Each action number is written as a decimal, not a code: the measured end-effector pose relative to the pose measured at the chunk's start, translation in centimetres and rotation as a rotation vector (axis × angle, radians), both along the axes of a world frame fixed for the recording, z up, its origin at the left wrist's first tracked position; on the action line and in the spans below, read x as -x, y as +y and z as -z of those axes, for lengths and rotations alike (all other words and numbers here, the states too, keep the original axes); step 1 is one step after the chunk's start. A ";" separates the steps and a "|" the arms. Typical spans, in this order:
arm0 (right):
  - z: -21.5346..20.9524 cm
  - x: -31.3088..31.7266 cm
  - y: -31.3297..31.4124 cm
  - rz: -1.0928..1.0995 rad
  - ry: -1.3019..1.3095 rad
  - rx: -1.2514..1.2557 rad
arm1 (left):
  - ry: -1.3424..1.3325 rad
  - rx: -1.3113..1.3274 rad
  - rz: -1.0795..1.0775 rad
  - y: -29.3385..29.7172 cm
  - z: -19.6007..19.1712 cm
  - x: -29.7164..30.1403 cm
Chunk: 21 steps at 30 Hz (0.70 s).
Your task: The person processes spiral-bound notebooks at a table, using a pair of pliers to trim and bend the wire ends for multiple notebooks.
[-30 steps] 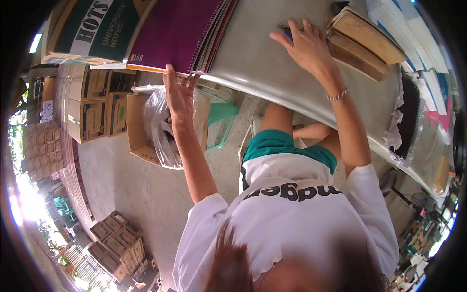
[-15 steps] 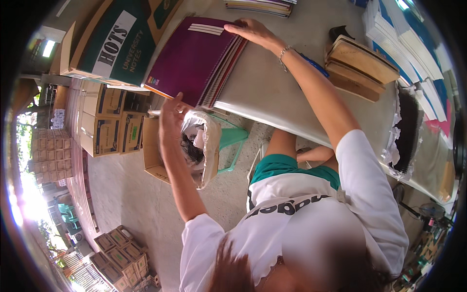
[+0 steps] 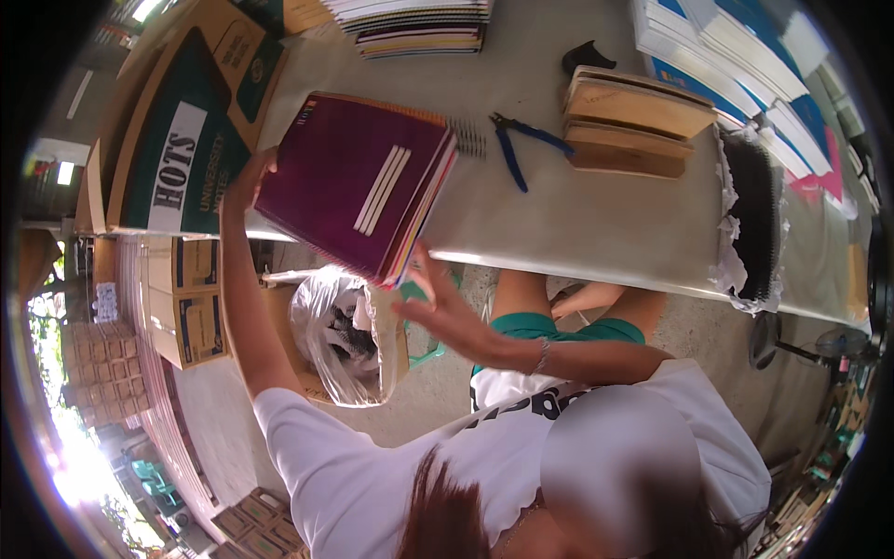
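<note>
The right hand [image 3: 445,312] is nearest, fingers spread open under the low corner of a stack of spiral notebooks [image 3: 358,182], touching its edge and propping it from below. The left hand [image 3: 250,177] is curled closed on the stack's far left edge. Between them the stack, purple cover on top with two pale strips across it, is tilted up and hangs half over the front edge of the bench [image 3: 577,233], its wire binding toward the middle of the bench.

Below the stack, on the floor, a clear plastic bag [image 3: 337,335] sits in an open carton. Further along the bench lie blue-handled pliers [image 3: 521,144], just beside two thick brown paper blocks [image 3: 633,121], and a black bundle of binding wire [image 3: 754,219] at the right. More notebooks [image 3: 419,23] are stacked at the far edge, and a big flat carton [image 3: 177,130] lies at the left.

To handle this well, I judge the stack needs support under its sagging corner and a firm squeeze on both edges, so the loose covers do not fan out or slide.
</note>
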State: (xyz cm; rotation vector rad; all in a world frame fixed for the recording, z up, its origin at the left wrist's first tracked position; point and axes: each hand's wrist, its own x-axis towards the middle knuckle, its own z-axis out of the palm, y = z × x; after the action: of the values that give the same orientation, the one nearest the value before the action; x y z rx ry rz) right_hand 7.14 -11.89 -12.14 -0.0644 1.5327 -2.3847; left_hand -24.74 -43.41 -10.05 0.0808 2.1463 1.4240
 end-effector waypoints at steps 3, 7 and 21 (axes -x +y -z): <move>1.7 -0.4 -2.8 -0.089 0.014 -0.011 | 0.427 0.374 0.243 9.7 -1.3 3.3; 0.1 -1.3 -7.0 -0.363 0.040 0.017 | 0.843 1.194 0.710 9.9 0.3 7.9; -6.1 8.2 11.4 0.115 0.460 -0.670 | 1.143 0.392 0.092 20.9 -5.5 -17.6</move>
State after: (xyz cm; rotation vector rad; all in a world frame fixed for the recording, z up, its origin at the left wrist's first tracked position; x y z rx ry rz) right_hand -1.07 -0.47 -6.00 -0.4033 2.5303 -1.8819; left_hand -7.12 -22.49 -4.55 1.0374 3.1994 0.9227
